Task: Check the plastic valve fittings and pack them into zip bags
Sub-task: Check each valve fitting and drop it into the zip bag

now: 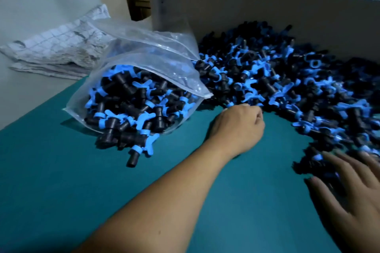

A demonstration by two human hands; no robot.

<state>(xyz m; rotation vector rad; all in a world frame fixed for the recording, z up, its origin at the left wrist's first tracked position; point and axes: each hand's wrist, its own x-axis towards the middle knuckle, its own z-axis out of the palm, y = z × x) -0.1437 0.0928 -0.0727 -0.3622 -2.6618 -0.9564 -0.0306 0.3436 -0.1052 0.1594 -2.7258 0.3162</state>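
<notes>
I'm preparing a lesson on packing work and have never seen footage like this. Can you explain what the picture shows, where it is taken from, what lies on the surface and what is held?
No machine here: a person's bare hands, filmed by a head-worn camera looking down. On the green mat lies a pile of black-and-blue valve fittings and an open zip bag, partly filled. The left hand curls at the pile's edge; whether its grip holds a fitting is hidden. The right hand spreads flat on the fittings. A cloth lies behind.
</notes>
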